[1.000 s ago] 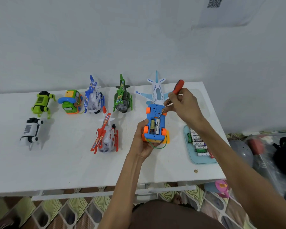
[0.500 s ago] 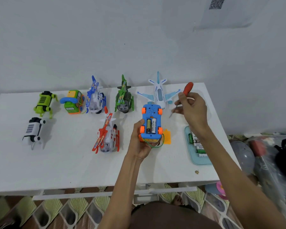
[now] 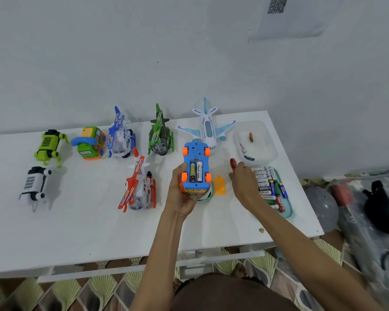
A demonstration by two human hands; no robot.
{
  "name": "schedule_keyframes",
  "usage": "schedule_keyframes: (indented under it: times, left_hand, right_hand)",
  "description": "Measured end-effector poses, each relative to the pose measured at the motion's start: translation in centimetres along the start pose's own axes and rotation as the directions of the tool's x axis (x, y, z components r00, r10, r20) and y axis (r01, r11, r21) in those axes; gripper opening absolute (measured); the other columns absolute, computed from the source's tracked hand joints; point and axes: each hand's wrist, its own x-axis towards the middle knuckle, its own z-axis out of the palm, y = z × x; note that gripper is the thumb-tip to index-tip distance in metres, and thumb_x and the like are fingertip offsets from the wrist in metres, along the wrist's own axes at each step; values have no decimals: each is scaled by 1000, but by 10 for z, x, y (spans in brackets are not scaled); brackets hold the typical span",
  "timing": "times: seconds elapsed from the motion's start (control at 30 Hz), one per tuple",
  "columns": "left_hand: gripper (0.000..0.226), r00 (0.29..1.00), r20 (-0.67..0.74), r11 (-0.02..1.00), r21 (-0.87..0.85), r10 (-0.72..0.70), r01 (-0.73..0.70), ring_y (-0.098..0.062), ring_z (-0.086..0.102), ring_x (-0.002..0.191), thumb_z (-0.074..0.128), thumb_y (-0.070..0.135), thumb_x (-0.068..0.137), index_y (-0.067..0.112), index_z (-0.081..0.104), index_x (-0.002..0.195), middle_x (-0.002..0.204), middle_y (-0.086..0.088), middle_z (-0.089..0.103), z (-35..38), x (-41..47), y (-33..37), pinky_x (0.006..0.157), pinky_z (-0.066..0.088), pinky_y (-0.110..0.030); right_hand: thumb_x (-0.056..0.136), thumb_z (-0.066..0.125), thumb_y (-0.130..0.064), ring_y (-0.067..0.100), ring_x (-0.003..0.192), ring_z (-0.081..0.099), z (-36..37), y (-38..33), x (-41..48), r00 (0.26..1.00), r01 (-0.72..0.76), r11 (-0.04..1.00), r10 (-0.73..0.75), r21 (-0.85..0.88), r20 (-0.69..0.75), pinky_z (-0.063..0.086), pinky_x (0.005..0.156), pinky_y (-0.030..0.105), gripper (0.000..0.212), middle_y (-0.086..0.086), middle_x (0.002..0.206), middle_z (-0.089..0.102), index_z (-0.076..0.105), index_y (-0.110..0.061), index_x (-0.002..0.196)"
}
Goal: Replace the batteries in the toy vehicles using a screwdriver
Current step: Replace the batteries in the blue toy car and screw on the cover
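Toy: blue toy car (image 3: 195, 153), belly-up, 4 orange wheels, speaker holes at far end, green cord looping out at near end.
Batt bay: open; 2 batteries (image 3: 196, 172) side by side, dark/gold one on left, white "Heybright" one on right.
Lid: orange cover (image 3: 219, 185) lies flat on counter (image 3: 76, 232), just right of car.
Left hand: left hand (image 3: 180, 196) grips car from under its near end, thumb up along car's left side; nose points away from person.
Right hand: right hand (image 3: 243, 182) curled round screwdriver (image 3: 233, 164); only red handle shows past fingers, shaft hidden.
Car vs right hand: apart, w/ orange cover btwn them; hand sits low over counter.
Tray: teal tray (image 3: 289, 206) of spare cells just right of right hand, partly hidden by it.
Tub: clear tub (image 3: 268, 135) behind tray, at far right corner; contents too small to tell.
Behind car: white plane (image 3: 208, 129), nose near car's far end.
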Motion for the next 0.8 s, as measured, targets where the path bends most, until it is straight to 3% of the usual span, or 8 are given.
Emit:
schedule_keyframes:
  times: [0.23, 0.33, 0.43, 0.5, 0.63, 0.7, 0.8]
  left_hand:
    - [91, 1000, 21, 999, -38, -9, 10, -27, 67, 96, 80, 46, 77, 6, 43, 151, 126, -19, 58, 0, -2, 2, 81, 61, -38]
    - [93, 1000, 16, 999, -40, -6, 6, -27, 68, 95, 82, 46, 75, 6, 44, 150, 125, -18, 58, 1, -1, 2, 80, 60, -38]
    - [92, 1000, 6, 1000, -15, 17, -17, -25, 70, 88, 85, 47, 70, 6, 52, 145, 118, -17, 63, 6, -2, 2, 76, 60, -36]
    - [79, 998, -36, 999, 18, 42, -41, -25, 69, 87, 85, 49, 68, 11, 63, 134, 112, -15, 67, 10, -1, 1, 73, 60, -36]
    - [51, 991, -114, 998, 27, 67, -65, -24, 65, 91, 71, 46, 81, 17, 72, 122, 111, -11, 68, 19, -3, 1, 72, 58, -36]
    - [45, 989, -128, 997, 25, 72, -69, -22, 68, 87, 63, 44, 89, 17, 70, 124, 107, -10, 70, 22, -5, 1, 68, 59, -34]
    - [41, 987, -148, 997, 45, 70, -64, -22, 67, 85, 60, 45, 91, 19, 73, 120, 104, -10, 69, 23, -7, -2, 68, 59, -34]
  right_hand:
    - [106, 50, -30, 31, 93, 63, -9, -8, -2, 1000, 0, 998, -2, -69, -28, 40, 64, 35, 27, 15, 105, 65, 55, -3, 108]
    - [103, 54, -34, 23, 82, 65, -43, -24, -14, 984, 114, 965, -77, 235, -160, 51, 64, 37, 25, 5, 91, 69, 65, -12, 98]
    - [102, 57, -31, 11, 73, 65, -83, -52, -35, 928, 357, 792, -240, 494, -285, 54, 68, 32, 16, -6, 93, 70, 70, -21, 103]
    - [102, 57, -33, 10, 71, 62, -98, -67, -49, 894, 447, 754, -352, 482, -278, 51, 68, 25, 22, -6, 100, 66, 71, -24, 116]
    - [103, 56, -38, 5, 71, 48, -94, -78, -63, 877, 480, 822, -441, 306, -191, 44, 67, 21, 31, -5, 109, 53, 66, -29, 131]
    - [101, 60, -34, 5, 73, 48, -93, -80, -64, 883, 469, 822, -430, 324, -189, 48, 67, 24, 30, -4, 112, 52, 66, -28, 129]
    - [94, 70, -29, -3, 73, 50, -98, -81, -64, 893, 449, 784, -384, 428, -234, 44, 68, 14, 21, -7, 108, 55, 65, -25, 114]
